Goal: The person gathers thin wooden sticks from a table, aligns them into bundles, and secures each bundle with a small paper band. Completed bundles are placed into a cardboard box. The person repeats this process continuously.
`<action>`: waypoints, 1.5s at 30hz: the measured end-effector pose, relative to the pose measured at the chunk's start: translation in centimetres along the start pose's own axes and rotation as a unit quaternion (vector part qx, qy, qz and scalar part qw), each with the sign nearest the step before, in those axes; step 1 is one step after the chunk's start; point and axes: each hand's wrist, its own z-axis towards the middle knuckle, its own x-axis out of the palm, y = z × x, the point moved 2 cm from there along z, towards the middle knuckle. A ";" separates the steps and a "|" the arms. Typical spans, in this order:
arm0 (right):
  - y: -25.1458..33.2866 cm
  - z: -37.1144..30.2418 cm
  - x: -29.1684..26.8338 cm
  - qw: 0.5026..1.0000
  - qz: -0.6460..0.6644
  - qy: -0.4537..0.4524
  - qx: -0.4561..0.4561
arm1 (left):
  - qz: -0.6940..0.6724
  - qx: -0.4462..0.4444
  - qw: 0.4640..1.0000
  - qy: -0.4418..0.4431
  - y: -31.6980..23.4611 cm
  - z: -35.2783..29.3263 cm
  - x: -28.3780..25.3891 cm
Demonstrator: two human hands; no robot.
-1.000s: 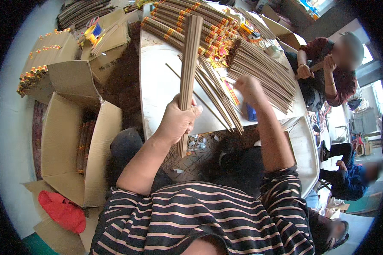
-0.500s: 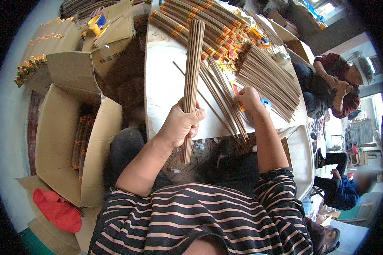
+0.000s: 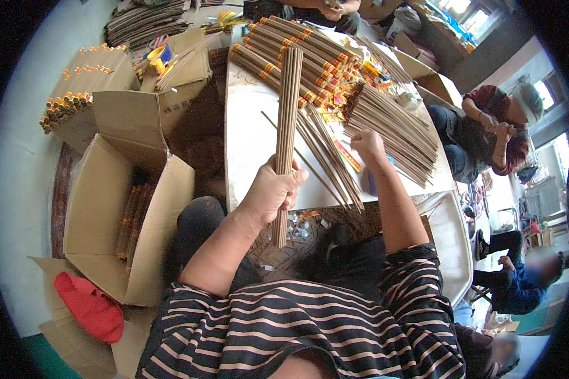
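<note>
My left hand [image 3: 273, 191] is wrapped round an upright bundle of brown incense sticks [image 3: 289, 114], which rises over the white table [image 3: 250, 126]. My right hand [image 3: 368, 148] is closed into a fist above the table; whatever its fingers may hold is hidden. Just left of that fist is a red and yellow paper strip [image 3: 346, 153]. Several loose incense sticks [image 3: 322, 148] lie between my hands. To the right of the fist spreads a large pile of bare incense sticks [image 3: 395, 136]. A blue object [image 3: 372, 184] is partly covered by my right forearm.
Finished bundles with red and yellow bands [image 3: 297, 47] are stacked at the table's far side. An open cardboard box [image 3: 85, 215] with banded bundles inside stands at left, a red cloth [image 3: 88, 306] beside it. Other people [image 3: 502, 126] sit to the right and at the far end.
The view has shifted slightly, so a person's hands now show beyond the table. My right hand has moved off the paper strip, which shows more fully. My left hand keeps holding the bundle.
</note>
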 end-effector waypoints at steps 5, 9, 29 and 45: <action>-0.6 -0.9 -0.1 0.999 -0.024 0.018 -0.022 | 0.013 0.019 1.000 -0.004 -0.8 -0.9 1.1; -1.1 -1.7 2.4 0.997 -0.068 0.006 0.022 | 0.023 0.013 1.000 -0.014 -0.5 -1.6 1.2; 10.6 -16.5 -6.1 0.929 0.308 0.207 -0.014 | 0.132 0.018 0.991 -0.002 -1.3 -3.2 4.7; 10.3 -23.7 -6.9 0.880 0.469 0.070 -0.022 | 0.266 -0.068 0.961 0.036 -1.0 -8.1 6.7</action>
